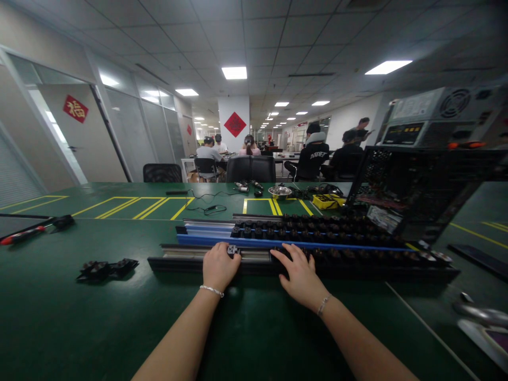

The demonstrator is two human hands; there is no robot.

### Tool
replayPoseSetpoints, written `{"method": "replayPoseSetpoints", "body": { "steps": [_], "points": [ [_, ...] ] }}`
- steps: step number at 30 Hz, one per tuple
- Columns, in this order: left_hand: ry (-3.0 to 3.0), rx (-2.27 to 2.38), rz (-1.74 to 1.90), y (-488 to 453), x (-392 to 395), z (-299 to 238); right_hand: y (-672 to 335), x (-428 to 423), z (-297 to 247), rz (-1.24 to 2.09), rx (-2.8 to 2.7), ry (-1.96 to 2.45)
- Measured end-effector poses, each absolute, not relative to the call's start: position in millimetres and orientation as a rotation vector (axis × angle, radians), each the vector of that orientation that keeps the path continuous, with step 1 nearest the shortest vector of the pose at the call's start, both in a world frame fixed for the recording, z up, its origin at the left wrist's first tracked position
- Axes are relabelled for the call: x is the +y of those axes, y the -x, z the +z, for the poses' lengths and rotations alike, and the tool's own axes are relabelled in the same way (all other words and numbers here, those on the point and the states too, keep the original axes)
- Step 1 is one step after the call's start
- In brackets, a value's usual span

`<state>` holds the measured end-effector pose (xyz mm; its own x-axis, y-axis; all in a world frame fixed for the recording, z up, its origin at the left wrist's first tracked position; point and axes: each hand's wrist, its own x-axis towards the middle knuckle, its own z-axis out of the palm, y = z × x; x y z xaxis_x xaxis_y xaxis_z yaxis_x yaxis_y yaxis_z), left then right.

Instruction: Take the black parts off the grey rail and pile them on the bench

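A long black channel rail (pixel 174 263) lies crosswise on the green table, its right part filled with a row of small dark wheel-like parts (pixel 345 255). My left hand (pixel 220 270) is closed around one small dark part (pixel 233 250) at the rail's bare left stretch, pinching it between thumb and fingers. Fingers spread, my right hand (pixel 297 272) rests over the rail at the left end of the row. What lies under its fingertips is partly hidden. Behind this rail sits a blue rail (pixel 198 239), also lined with dark parts.
Several loose dark parts (pixel 106 269) lie on the table at left, with a red-handled screwdriver (pixel 27 234) beyond. An open computer case (pixel 413 185) stands at right. Farther back are a metal bowl (pixel 280 192), a yellow item (pixel 328 201) and cables. People sit in the background.
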<state>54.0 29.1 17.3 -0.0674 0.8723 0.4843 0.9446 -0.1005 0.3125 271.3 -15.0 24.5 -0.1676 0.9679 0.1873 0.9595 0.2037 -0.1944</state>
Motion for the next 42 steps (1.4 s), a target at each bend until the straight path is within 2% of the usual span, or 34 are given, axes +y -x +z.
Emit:
{"method": "replayPoseSetpoints", "body": {
  "steps": [12,42],
  "points": [
    [2.147,-2.066,-0.745,-43,30,30,-270,-15,27,0.069,-2.212,1.821],
    [2.188,-2.187,-0.658,-25,40,33,-271,-15,26,0.058,-2.217,1.831]
  ]
}}
